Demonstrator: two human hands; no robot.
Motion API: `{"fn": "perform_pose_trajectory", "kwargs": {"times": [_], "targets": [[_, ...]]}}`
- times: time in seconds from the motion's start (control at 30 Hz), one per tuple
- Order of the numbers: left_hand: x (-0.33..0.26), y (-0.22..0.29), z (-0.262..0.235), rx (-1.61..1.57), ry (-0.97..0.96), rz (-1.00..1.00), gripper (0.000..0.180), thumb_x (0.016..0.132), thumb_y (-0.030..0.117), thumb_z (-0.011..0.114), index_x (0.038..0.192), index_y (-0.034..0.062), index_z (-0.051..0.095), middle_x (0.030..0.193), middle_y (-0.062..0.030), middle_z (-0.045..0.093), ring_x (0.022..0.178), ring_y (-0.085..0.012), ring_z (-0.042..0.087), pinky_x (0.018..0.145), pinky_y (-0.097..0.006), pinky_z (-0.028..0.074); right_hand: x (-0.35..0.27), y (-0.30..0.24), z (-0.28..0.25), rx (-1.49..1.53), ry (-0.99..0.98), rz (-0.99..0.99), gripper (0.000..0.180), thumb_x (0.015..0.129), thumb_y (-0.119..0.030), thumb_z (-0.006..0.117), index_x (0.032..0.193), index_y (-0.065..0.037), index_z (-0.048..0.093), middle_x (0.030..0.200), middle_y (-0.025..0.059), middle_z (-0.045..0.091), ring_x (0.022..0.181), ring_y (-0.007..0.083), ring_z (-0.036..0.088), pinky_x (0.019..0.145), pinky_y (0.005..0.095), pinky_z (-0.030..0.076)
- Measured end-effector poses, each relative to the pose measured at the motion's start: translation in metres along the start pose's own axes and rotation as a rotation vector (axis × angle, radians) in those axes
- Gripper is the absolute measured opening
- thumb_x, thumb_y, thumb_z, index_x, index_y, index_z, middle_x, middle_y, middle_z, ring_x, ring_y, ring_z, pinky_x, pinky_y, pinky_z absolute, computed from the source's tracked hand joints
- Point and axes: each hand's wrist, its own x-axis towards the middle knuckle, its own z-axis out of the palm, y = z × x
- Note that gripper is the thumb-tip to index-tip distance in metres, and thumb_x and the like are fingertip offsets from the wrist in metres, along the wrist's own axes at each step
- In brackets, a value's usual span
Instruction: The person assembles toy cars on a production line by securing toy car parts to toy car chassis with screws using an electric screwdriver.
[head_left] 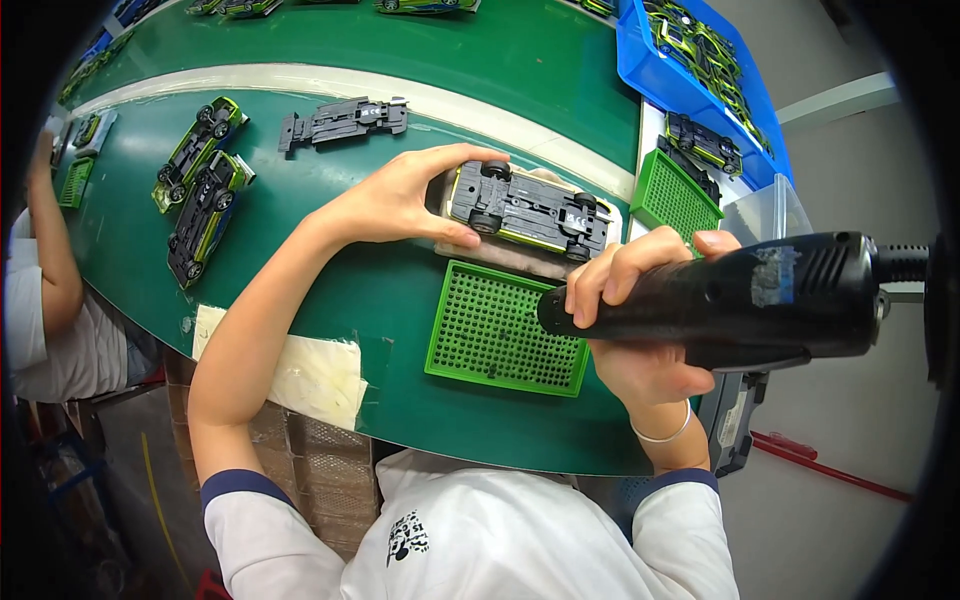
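My left hand (400,195) grips one end of an upside-down toy car (528,208) with a dark chassis and green edges, which rests on a pale pad (500,258) on the green belt. My right hand (635,330) is wrapped around a black electric screwdriver (740,295), held sideways just right of and below the car, its front end pointing left over a green perforated tray (500,335). The driver's tip is hidden.
Two more upside-down toy cars (200,190) and a loose dark chassis (345,120) lie further along the green conveyor (330,300). A blue bin (650,70) of green cars and a second green tray (675,200) stand at right. Another person's arm (50,240) is at left.
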Motion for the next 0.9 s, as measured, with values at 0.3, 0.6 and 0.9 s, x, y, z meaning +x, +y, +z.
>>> {"fn": "perform_pose_trajectory", "kwargs": {"times": [0.3,0.6,0.9], "targets": [[-0.001,-0.002,-0.001,-0.075,0.048,0.044,0.078,0.061,0.024,0.076,0.129,0.0087,0.04,0.118,-0.0115,0.052,0.109,-0.0215,0.048,0.096,-0.033,0.035,0.068,-0.024,0.014,0.187,-0.002,-0.307,0.09,0.067,-0.076,0.042,0.128,-0.013,0.022,0.078,0.0097,0.042,0.051,0.0172,0.047,0.045,0.031,0.042],[-0.004,-0.006,-0.003,0.063,0.053,0.084,0.075,0.062,0.033,0.076,0.123,0.003,0.045,0.118,-0.0159,0.051,0.109,-0.0273,0.049,0.093,-0.035,0.038,0.095,0.013,0.051,-0.149,0.002,0.007,0.085,0.074,-0.073,0.034,0.126,-0.007,0.023,0.077,0.0113,0.044,0.051,0.0187,0.05,0.046,0.0291,0.043],[-0.003,0.0,-0.004,0.053,0.058,0.073,0.06,0.058,0.027,0.078,0.105,0.0001,0.052,0.102,-0.0131,0.057,0.094,-0.0283,0.053,0.082,-0.035,0.042,0.095,0.035,0.059,-0.064,0.072,0.03,0.085,0.075,-0.071,0.035,0.125,-0.004,0.022,0.074,0.0083,0.043,0.049,0.0159,0.049,0.046,0.0254,0.042]]}}
